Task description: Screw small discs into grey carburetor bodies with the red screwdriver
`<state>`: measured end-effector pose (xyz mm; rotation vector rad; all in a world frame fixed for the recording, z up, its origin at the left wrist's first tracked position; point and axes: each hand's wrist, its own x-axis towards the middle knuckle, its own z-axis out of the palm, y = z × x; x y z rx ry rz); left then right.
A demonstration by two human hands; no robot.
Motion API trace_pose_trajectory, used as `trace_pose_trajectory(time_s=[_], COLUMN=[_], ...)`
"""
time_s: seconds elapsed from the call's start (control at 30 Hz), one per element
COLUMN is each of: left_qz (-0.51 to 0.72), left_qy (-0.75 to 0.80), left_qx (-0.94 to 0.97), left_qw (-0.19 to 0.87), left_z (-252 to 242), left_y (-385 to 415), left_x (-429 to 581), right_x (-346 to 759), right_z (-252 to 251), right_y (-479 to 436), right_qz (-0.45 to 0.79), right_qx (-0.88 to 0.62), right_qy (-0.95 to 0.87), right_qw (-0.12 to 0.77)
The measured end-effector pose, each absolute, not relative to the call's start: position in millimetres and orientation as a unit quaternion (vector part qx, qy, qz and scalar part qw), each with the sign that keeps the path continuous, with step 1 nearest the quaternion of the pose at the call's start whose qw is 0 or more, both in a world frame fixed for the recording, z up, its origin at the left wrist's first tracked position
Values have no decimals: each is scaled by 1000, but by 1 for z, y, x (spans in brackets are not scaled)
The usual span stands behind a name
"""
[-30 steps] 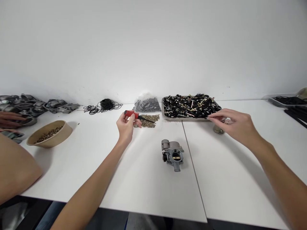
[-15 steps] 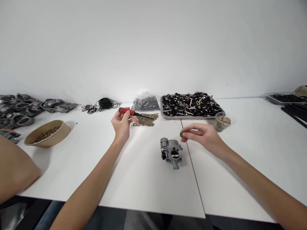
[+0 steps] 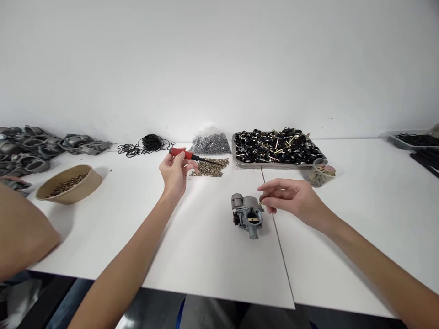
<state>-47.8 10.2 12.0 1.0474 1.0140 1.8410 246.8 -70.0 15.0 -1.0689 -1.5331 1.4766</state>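
A small grey carburetor (image 3: 247,215) stands on the white table (image 3: 206,256) near the seam between two tabletops. My right hand (image 3: 295,201) hovers at its right side, thumb and fingertips pinched on a small round part held against the carburetor's upper edge. My left hand (image 3: 175,172) is raised further back and to the left. It is closed on a red-handled screwdriver (image 3: 181,153), whose dark blade points right over a pile of small brass pieces (image 3: 210,167).
A metal tray (image 3: 236,161) of black and brass parts sits behind, a small clear cup (image 3: 320,172) at its right corner. A bag of steel balls (image 3: 211,144), black O-rings (image 3: 147,144), a brown bowl (image 3: 73,194) and grey castings (image 3: 27,148) lie left. Another person's arm (image 3: 20,228) is at far left.
My right hand left the tray's front edge, came back toward me with a small round part and now holds it at the carburetor. My left hand stayed up with the screwdriver.
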Motion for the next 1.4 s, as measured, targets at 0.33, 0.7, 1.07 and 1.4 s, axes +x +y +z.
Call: trace_pose_trajectory(time_s=[0.33, 0.7, 1.07, 1.4], left_qz=[718, 709, 697, 639], left_qy=[393, 385, 374, 363], left_qx=[418, 427, 444, 452], left_qw=[394, 408, 422, 506], left_z=[13, 11, 14, 24], left_y=[9, 12, 10, -10], left_x=[-46, -49, -50, -30], right_x=[241, 230, 229, 240], right_z=[24, 28, 25, -31], right_y=[-72, -83, -65, -35], right_qz=[561, 469, 511, 429], right_qx=[-402, -424, -445, -511], right_qy=[-650, -733, -702, -653], right_qw=[317, 249, 220, 358])
